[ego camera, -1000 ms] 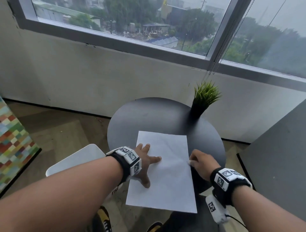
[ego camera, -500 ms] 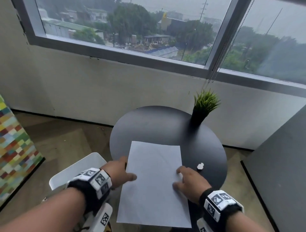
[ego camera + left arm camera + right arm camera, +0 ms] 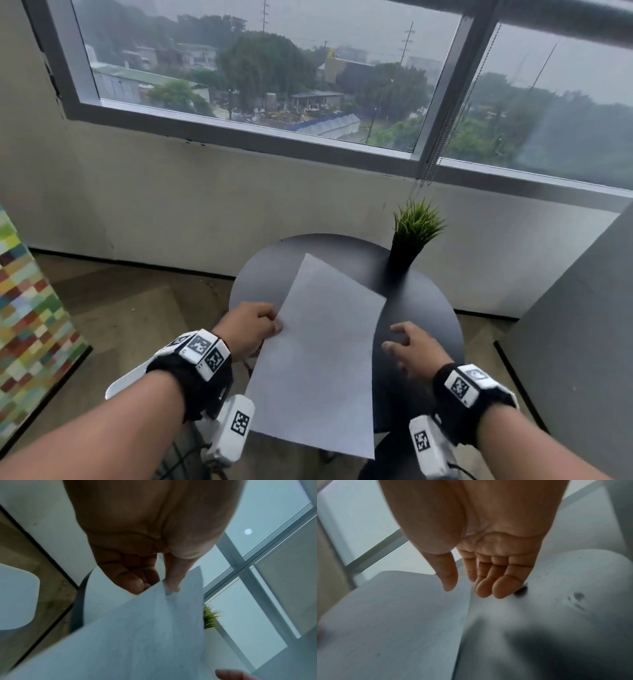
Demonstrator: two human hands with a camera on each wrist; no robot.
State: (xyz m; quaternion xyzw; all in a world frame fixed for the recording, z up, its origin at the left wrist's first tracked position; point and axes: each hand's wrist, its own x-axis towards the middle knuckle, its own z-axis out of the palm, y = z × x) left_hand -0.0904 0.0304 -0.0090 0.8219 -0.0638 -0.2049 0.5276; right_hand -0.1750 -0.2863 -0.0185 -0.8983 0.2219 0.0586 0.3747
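A blank white sheet of paper (image 3: 322, 349) is lifted off the round black table (image 3: 428, 308) and tilted, its far corner pointing up. My left hand (image 3: 253, 325) pinches the sheet's left edge between thumb and fingers (image 3: 173, 582); the paper (image 3: 137, 635) fills the lower half of the left wrist view. My right hand (image 3: 411, 349) hovers just right of the sheet above the table, fingers (image 3: 488, 588) relaxed and holding nothing. The paper (image 3: 393, 615) lies to its left in the right wrist view.
A small green plant in a dark pot (image 3: 411, 240) stands at the table's far right. A white chair seat (image 3: 137, 380) sits low left, a grey panel (image 3: 582, 325) at right, a multicoloured panel (image 3: 27, 308) at far left. A window wall is behind.
The sheet, lying flat on the table before, is now raised and turned by my left hand. My right hand has let go of its right edge and drawn back to the right.
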